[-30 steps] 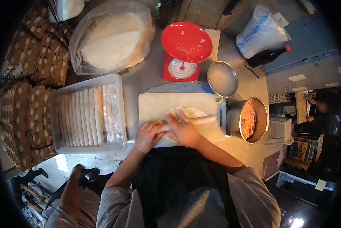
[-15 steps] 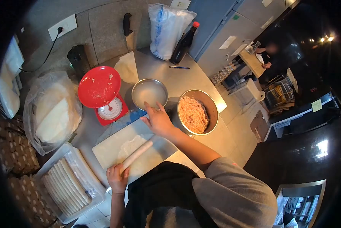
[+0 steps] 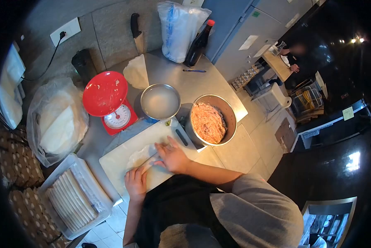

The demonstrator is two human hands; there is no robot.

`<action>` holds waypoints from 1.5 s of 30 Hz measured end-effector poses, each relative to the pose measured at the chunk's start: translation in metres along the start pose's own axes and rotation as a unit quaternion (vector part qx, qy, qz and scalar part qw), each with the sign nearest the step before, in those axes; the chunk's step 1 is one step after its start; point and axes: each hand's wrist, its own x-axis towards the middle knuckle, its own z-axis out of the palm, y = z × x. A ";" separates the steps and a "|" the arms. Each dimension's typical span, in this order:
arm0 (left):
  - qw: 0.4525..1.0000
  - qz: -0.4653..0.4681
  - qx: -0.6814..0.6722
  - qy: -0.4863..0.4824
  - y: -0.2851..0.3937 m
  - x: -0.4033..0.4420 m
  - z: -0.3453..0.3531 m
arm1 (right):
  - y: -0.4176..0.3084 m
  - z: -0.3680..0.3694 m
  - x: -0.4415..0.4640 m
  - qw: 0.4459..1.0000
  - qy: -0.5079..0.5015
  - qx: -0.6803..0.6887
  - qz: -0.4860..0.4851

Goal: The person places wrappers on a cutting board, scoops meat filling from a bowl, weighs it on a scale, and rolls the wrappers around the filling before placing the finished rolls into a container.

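A pale wrapped roll [image 3: 149,163] lies slantwise on the white cutting board [image 3: 117,159], with a thin, floury round sheet [image 3: 138,156] showing behind it. My left hand [image 3: 136,184] curls its fingers round the roll's lower left end. Over the upper right part of the roll lies my right hand [image 3: 173,157], fingers spread and touching it. Beyond the board stands a metal bowl [image 3: 160,101] of cloudy liquid. Right of that, a steel pot [image 3: 231,120] holds an orange-pink minced filling [image 3: 207,122].
A red scale [image 3: 105,94], a bag of round wrappers [image 3: 57,122] and a tub of finished rolls [image 3: 72,200] stand left. Behind are a knife [image 3: 135,27], a plastic bag [image 3: 177,31], a dark bottle [image 3: 198,45] and a pen [image 3: 194,70]. Another person [image 3: 291,58] is far right.
My right hand has come back from beside the metal bowl down onto the roll. My left hand stays at the roll's end, slightly farther right. The view has shifted a little.
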 end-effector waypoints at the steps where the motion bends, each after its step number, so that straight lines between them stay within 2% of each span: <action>1: 1.000 0.003 0.002 0.007 0.000 0.000 0.000 | -0.005 0.007 0.004 0.999 0.036 0.006 -0.039; 3: 1.000 0.000 0.003 0.005 0.000 0.001 0.000 | -0.017 0.025 0.012 0.987 0.106 0.017 -0.117; 4: 1.000 -0.002 0.002 0.003 0.000 0.000 0.000 | -0.020 0.029 0.014 0.988 0.089 0.011 -0.129; 7: 1.000 0.000 0.015 0.006 -0.002 -0.002 0.002 | -0.002 0.033 0.007 0.995 0.038 0.010 -0.094; 10: 1.000 -0.006 0.023 0.001 0.000 -0.001 0.001 | 0.021 -0.002 -0.004 1.000 -0.018 -0.007 -0.014; 13: 1.000 0.000 0.011 0.008 -0.002 -0.001 0.002 | 0.031 -0.018 -0.004 0.999 -0.022 -0.009 -0.027; 14: 1.000 0.008 0.023 0.006 -0.003 0.000 0.000 | 0.039 0.002 0.000 0.974 0.170 -0.039 -0.147; 17: 0.999 0.005 0.037 -0.006 -0.009 0.005 -0.001 | 0.047 0.017 0.009 0.967 0.081 0.020 -0.242; 21: 0.996 -0.012 -0.062 -0.070 -0.019 0.024 -0.019 | 0.046 0.011 0.026 0.962 0.101 0.039 -0.249; 24: 0.998 0.012 -0.013 -0.059 -0.028 0.033 -0.016 | 0.046 0.013 0.034 0.962 0.107 0.032 -0.247; 27: 1.000 -0.003 -0.016 -0.023 -0.018 0.031 -0.011 | 0.046 0.017 0.037 0.962 0.115 0.026 -0.247; 33: 0.995 -0.014 -0.049 -0.081 -0.004 -0.001 -0.009 | 0.050 0.018 0.001 0.964 0.043 0.043 -0.258; 37: 0.995 0.034 -0.058 -0.079 0.012 -0.021 -0.016 | 0.048 0.019 -0.032 0.967 0.021 0.076 -0.243; 39: 0.995 0.035 -0.049 -0.078 0.016 -0.018 -0.016 | 0.058 0.033 -0.035 0.962 0.032 0.086 -0.258; 41: 0.996 0.038 -0.026 -0.079 0.022 -0.013 -0.020 | 0.049 0.016 -0.032 0.958 0.067 0.086 -0.266; 43: 0.999 0.043 0.005 -0.033 0.027 -0.008 -0.018 | 0.044 0.015 -0.032 0.965 0.083 0.005 -0.247; 45: 0.999 0.035 0.002 -0.042 0.026 0.000 -0.007 | 0.034 0.012 -0.029 0.958 0.103 -0.022 -0.266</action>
